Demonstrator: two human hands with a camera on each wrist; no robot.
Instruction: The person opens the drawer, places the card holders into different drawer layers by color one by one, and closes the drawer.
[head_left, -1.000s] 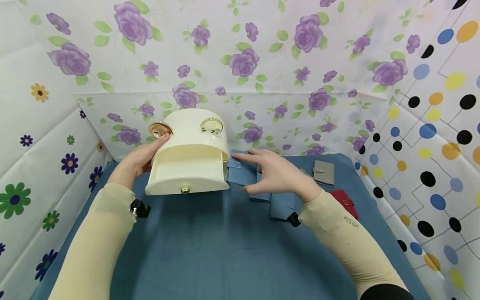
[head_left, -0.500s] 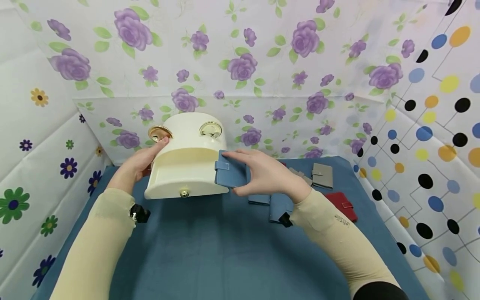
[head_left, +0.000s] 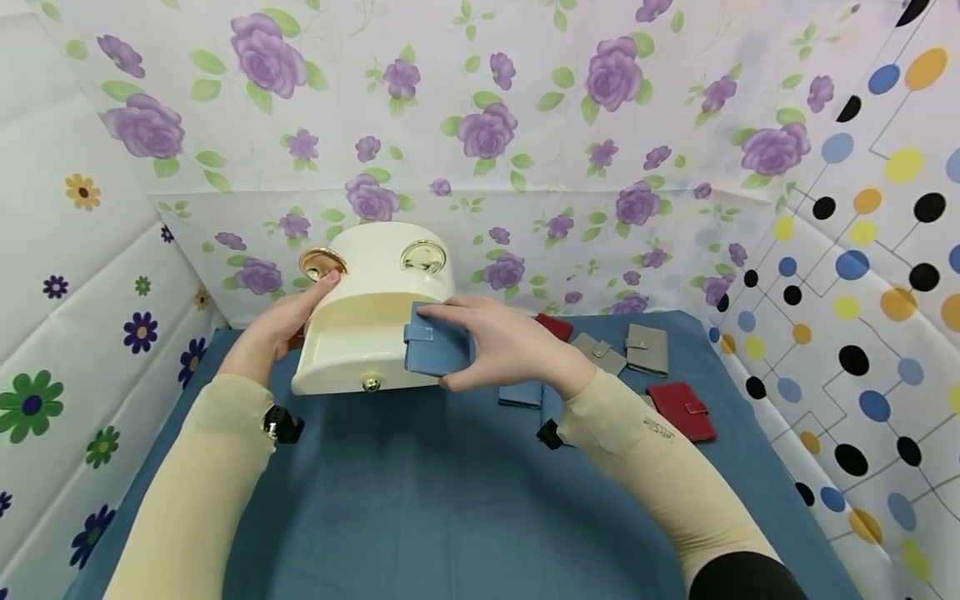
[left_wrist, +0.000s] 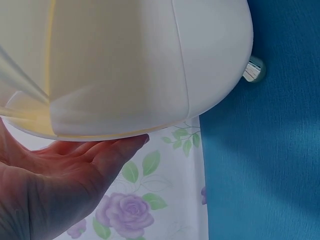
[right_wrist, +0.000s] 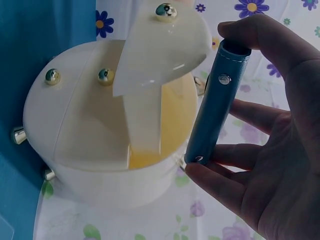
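A cream drawer box (head_left: 386,258) with gold ring trims stands at the back left, its drawer (head_left: 341,373) pulled out and showing a gold knob. My left hand (head_left: 273,329) holds the box's left side, thumb at the left gold ring; in the left wrist view the fingers lie along its wall. My right hand (head_left: 517,342) pinches a blue snap-strap wallet (head_left: 437,346) between thumb and fingers, over the drawer's right part. The right wrist view shows the wallet (right_wrist: 215,105) edge-on, beside the drawer front (right_wrist: 170,50).
On the blue cloth (head_left: 420,508) at right lie blue wallets (head_left: 519,394), grey ones (head_left: 647,348) and red ones (head_left: 682,411). Partly hidden behind the left hand is something red (head_left: 297,340). A flowered backdrop (head_left: 540,150) rises close behind the box.
My right hand has carried the blue wallet leftward from beside the box to over the open drawer. My left hand has stayed on the box.
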